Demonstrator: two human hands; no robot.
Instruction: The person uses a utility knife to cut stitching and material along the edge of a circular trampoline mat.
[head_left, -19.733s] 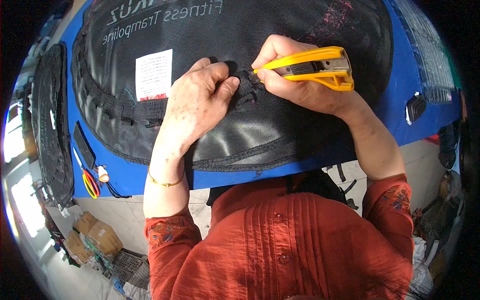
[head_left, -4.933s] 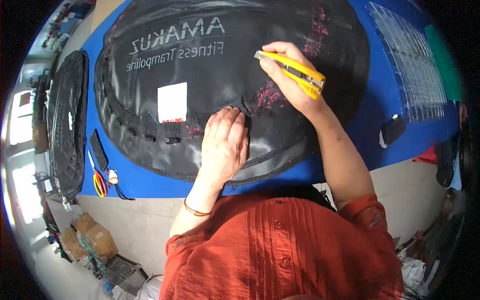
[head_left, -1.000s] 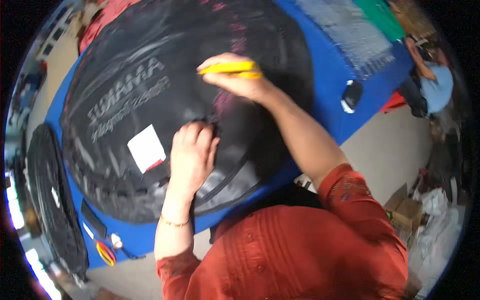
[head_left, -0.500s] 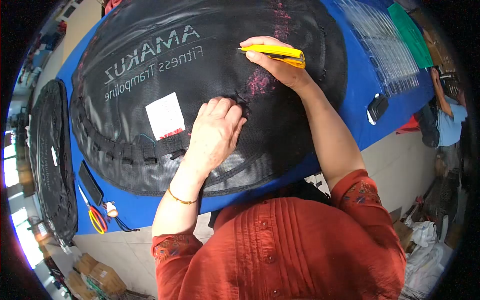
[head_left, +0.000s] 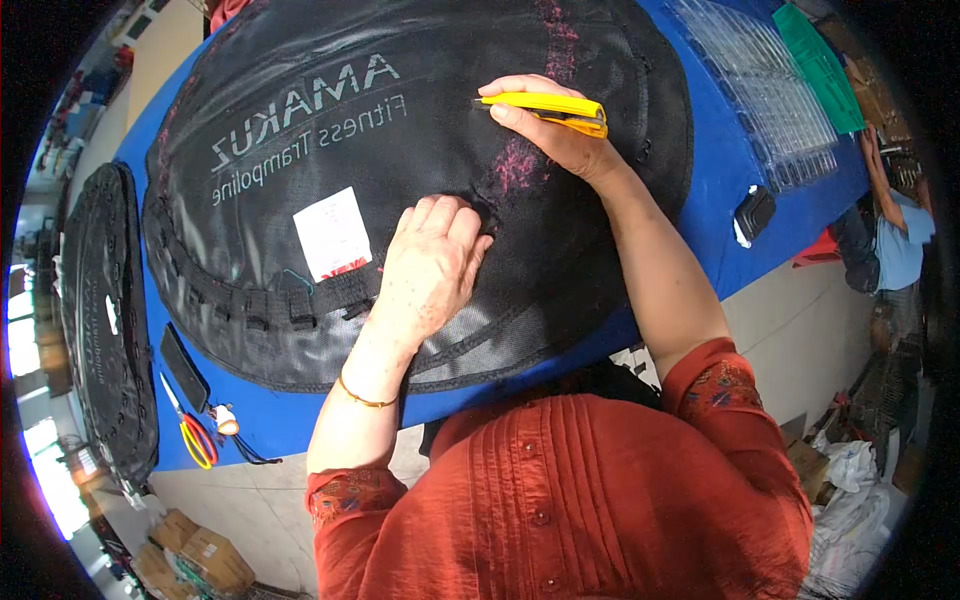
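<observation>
A black trampoline mat [head_left: 440,130] with mirrored lettering lies over a blue table. My left hand [head_left: 434,258] rests on it with fingers curled at the mat's dark seam; whatever they grip is hidden. My right hand [head_left: 550,128] holds a yellow utility knife [head_left: 560,105] above the mat, its tip pointing left. Pink thread scraps [head_left: 517,167] lie on the mat just below the knife. Left of my left hand is a white label [head_left: 332,234] with a red edge, and black loops [head_left: 256,308] run along the band beside it.
Scissors [head_left: 195,430], a black flat object [head_left: 184,366] and a small white item [head_left: 224,419] lie at the table's left. Beyond is another black folded mat [head_left: 105,320]. To the right are a black object [head_left: 754,215], clear plastic strips [head_left: 765,95] and a person in light blue [head_left: 904,245].
Against half a second ago, almost nothing has moved. Since the frame five seconds ago, the view has turned; the knife remains in my right hand and my left hand remains on the mat.
</observation>
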